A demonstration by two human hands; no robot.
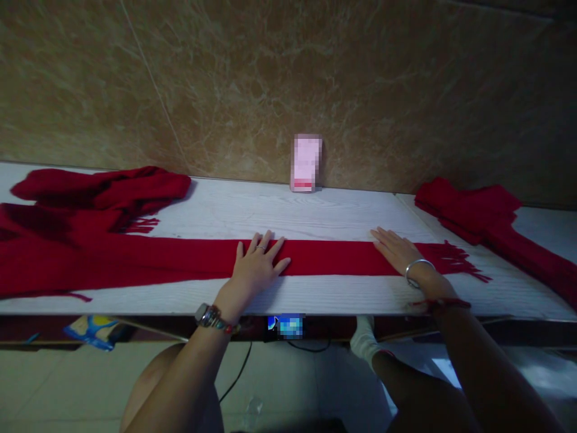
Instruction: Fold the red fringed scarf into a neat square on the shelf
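A long red scarf lies flat in a narrow strip along the white wood-grain table. Its fringed end points to the right, and its left part widens into looser cloth. Pressed on the strip near its middle is my left hand, fingers spread. My right hand rests flat across the scarf just short of the fringe, its fingers stretched out and reaching past the far edge. Neither hand grasps the cloth; both touch it from above.
Bunched red cloth with fringe lies at the back left, and another red piece at the right. A pink phone-like object leans against the brown marbled wall. Below the table edge are a blue-and-yellow package and a dark cable.
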